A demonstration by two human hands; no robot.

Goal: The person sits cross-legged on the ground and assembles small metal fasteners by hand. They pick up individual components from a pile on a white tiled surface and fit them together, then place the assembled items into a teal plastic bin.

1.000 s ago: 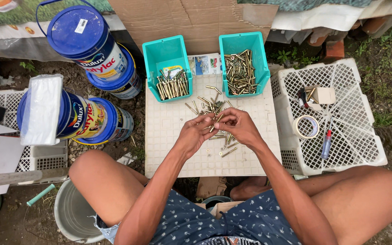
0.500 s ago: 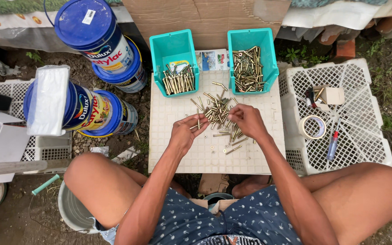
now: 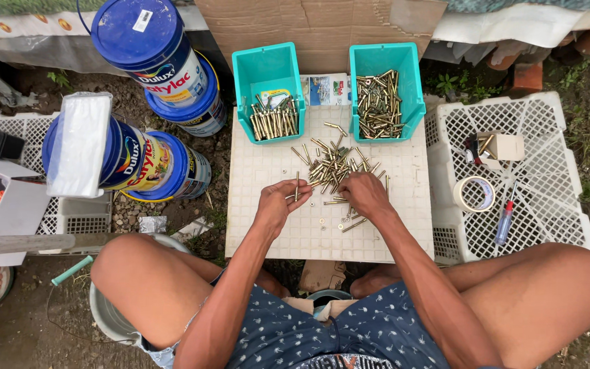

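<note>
Brass bolts (image 3: 332,164) piling mid-surface (image 3: 268,232), partly sorted into teal bins (image 3: 268,72); left hand (image 3: 278,205) fingers pinching one bolt (image 3: 296,186); right hand (image 3: 363,195) fingers pressing into pile.

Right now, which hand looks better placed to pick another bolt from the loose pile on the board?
Probably the right hand: it rests at the edge of the bolt pile, fingers touching it. The left hand already pinches one upright bolt and sits farther from the pile.

one head-worn camera looks steeply down, fairly near, onto a white board (image 3: 322,236) before the seated person's knees.
</note>
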